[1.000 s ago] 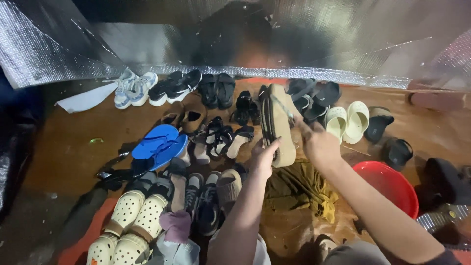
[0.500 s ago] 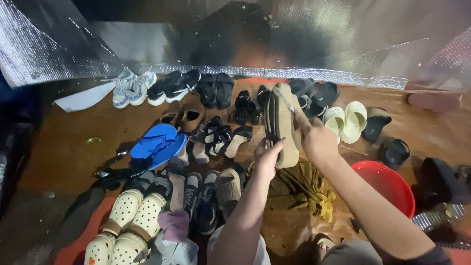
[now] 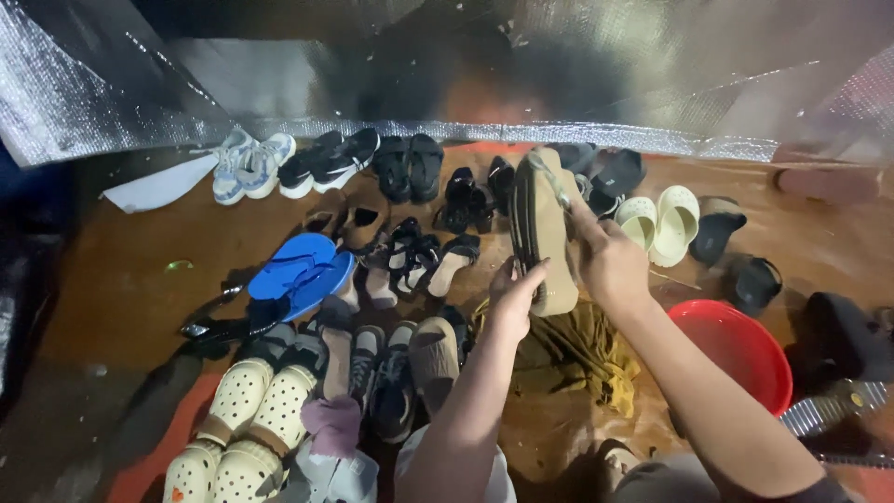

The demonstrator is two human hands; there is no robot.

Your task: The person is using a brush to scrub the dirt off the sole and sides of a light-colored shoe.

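Tan sandals [image 3: 545,228] between both hands' grip

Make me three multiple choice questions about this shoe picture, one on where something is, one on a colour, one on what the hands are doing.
1. Where is the red basin?
A. Right of the person's arms
B. Far left by the white sneakers
C. On top of the blue flip-flops

2. What colour are the flip-flops at mid-left?
A. Green
B. Blue
C. Yellow

3. How is the tan sandal pair held?
A. Lying untouched on the ground
B. Left hand only
C. Both hands, lifted on edge

Answers: 1 A, the basin sits at the right. 2 B, they are bright blue. 3 C, the left hand and right hand both grip it.
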